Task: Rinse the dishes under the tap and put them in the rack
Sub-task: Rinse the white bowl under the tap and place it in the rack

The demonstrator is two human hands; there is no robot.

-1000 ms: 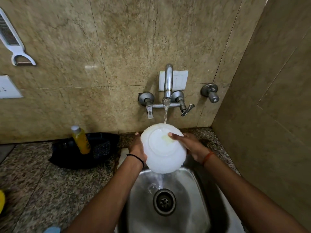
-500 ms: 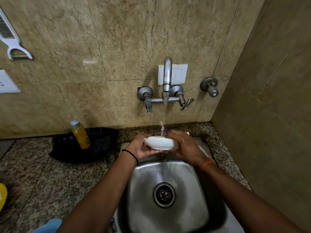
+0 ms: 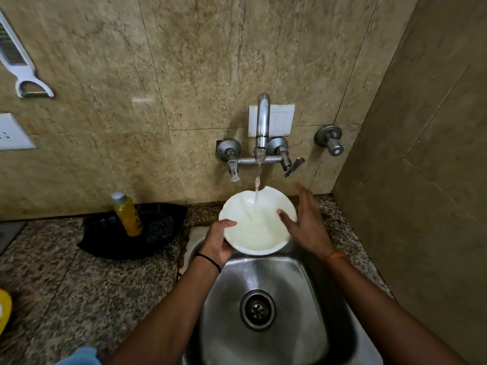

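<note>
Now white bowl (image 3: 259, 227), water-filled, upturned.

Black band at left wrist (image 3: 209, 261), orange thread at right wrist (image 3: 337, 256)

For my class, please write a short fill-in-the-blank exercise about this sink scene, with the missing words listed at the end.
1. Water from the tap runs into a white ____.
2. The left hand grips the bowl by its ____.
3. The bowl is held above a steel ____.
4. The bottle on the counter is ____ in colour.

Missing words: bowl; rim; sink; yellow
</note>
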